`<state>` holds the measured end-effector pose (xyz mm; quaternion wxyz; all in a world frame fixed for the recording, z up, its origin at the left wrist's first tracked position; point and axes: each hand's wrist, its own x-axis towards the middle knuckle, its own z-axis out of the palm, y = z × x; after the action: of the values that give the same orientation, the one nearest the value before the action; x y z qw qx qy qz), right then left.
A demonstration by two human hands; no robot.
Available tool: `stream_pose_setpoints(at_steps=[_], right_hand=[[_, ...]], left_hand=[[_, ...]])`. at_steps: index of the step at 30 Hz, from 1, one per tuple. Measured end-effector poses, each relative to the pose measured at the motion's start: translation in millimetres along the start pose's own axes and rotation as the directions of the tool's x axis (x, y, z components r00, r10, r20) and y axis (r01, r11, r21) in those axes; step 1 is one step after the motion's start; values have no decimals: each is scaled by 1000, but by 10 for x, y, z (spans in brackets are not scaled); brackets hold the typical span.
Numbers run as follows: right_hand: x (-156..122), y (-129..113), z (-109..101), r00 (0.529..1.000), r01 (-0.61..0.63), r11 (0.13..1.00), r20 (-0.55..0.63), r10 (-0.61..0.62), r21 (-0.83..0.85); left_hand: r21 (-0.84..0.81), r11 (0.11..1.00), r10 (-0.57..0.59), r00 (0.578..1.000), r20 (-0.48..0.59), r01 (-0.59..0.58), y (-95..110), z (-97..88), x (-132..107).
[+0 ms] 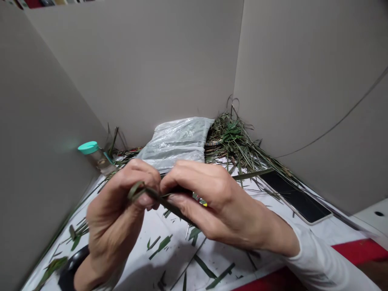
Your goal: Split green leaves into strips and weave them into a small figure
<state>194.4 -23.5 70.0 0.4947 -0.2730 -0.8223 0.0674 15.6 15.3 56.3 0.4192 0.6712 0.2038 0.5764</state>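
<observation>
A narrow green leaf strip [160, 201] runs between my hands and curls into a small loop at its left end. My left hand [117, 214] pinches it between thumb and fingers. My right hand [209, 206] grips it a short way along, with fingertips almost meeting those of the left hand. Beneath my right hand, a small multicoloured object [200, 200] shows, mostly hidden. A black band [72, 264] circles my left wrist, and a white sleeve [321, 262] covers my right arm.
Cut leaf pieces lie scattered on a white surface [163, 246]. Behind stand a pile of long grass-like leaves [233, 139], a plastic-wrapped bundle [176, 143], and a clear bottle with a teal cap [93, 155]. A smartphone [298, 197] lies at right. Grey board walls [136, 72] surround the area.
</observation>
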Motion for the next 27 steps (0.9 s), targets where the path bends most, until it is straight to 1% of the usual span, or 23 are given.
stream_pose_setpoints(at_steps=[2, 3, 4, 6, 8, 9, 11, 16, 18, 20, 23, 25, 27], right_hand=[[-13, 13, 15, 1000, 8, 989, 18, -6, -150], [-18, 23, 25, 1000, 20, 972, 21, -15, -236], [-20, 37, 38, 999, 43, 946, 12, -41, -322], [-19, 72, 67, 989, 110, 877, -34, -142, -468], [-11, 107, 94, 958, 178, 814, -90, -271, -553], [-7, 121, 103, 943, 199, 796, -108, -313, -572], [2, 139, 114, 926, 218, 778, -128, -356, -589], [2, 151, 119, 896, 256, 732, -131, -425, -631], [-4, 163, 131, 878, 269, 731, -152, -454, -627], [-12, 175, 149, 871, 263, 755, -189, -454, -601], [-25, 173, 168, 896, 215, 821, -228, -381, -529], [-35, 156, 175, 917, 181, 859, -234, -324, -480], [-43, 133, 182, 922, 169, 881, -244, -299, -442]], left_hand=[[-79, 997, 30, 998, 55, -25, -11, 46, 45], [-118, 993, -2, 998, 69, 10, -16, 69, 65], [-144, 987, -66, 995, 71, 76, -20, 88, 82], [-170, 965, -192, 980, 59, 200, -26, 113, 99], [-195, 943, -264, 963, 58, 271, -22, 124, 102], [-209, 934, -284, 957, 62, 291, -15, 126, 101], [-225, 921, -310, 948, 68, 317, 9, 129, 100], [-258, 891, -374, 926, 48, 373, 83, 141, 91], [-270, 881, -396, 918, 32, 389, 90, 142, 76], [-272, 881, -398, 917, 21, 388, 79, 141, 59], [-259, 902, -354, 935, 12, 345, 41, 141, 40], [-245, 926, -294, 956, 7, 287, 17, 148, 35], [-214, 952, -222, 975, 15, 221, 4, 157, 31]])
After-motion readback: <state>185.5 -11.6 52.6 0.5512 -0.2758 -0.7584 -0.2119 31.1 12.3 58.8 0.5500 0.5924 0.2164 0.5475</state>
